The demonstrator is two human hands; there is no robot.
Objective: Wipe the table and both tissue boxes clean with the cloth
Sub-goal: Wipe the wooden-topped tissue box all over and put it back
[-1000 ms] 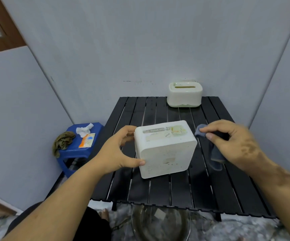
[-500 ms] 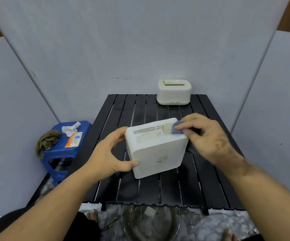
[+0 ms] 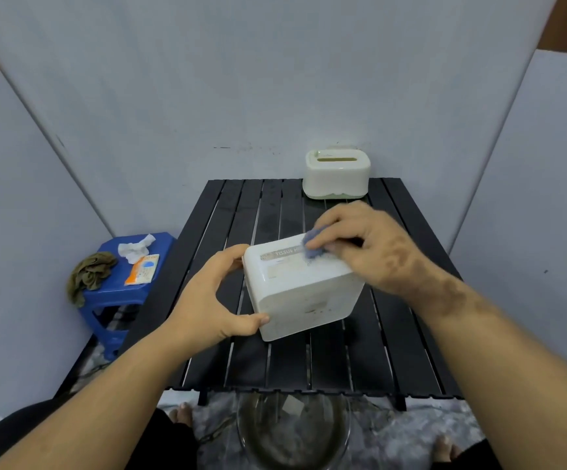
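**A:** Where is the box being cleaned, and which way does it point?

**B:** The white box (image 3: 300, 286) is over the middle of the black slatted table (image 3: 275, 364), tilted up so one broad labelled face looks at the camera. Whether its low corner touches the slats, I cannot tell. Its long axis runs roughly left to right, with the right end turned a little away.

**A:** How are the hands placed?

**B:** The left hand (image 3: 209, 307) clasps the box's left end, thumb at the near lower corner, fingers curled round the far edge. The right hand (image 3: 365, 245) pinches a small blue cloth (image 3: 314, 244) and presses it on the top right of the labelled face.

**A:** And the other box?

**B:** The cream box (image 3: 337, 174) stands upright at the far edge, towards the right corner, slot up, well apart from the hands.

**A:** Is there open room?

**B:** Bare slats lie along the left side, the near edge and behind the held box. Grey panels close in on three sides. A blue stool (image 3: 129, 290) stands just off the left edge, holding a green rag (image 3: 88, 274), a crumpled tissue (image 3: 136, 247) and an orange packet (image 3: 142, 269). A glass bowl (image 3: 292, 432) sits on the floor below the near edge.

**A:** Any writing?

**B:** "TISSUE" shows on a grey strip on the label; the rest is covered or too blurred to read.
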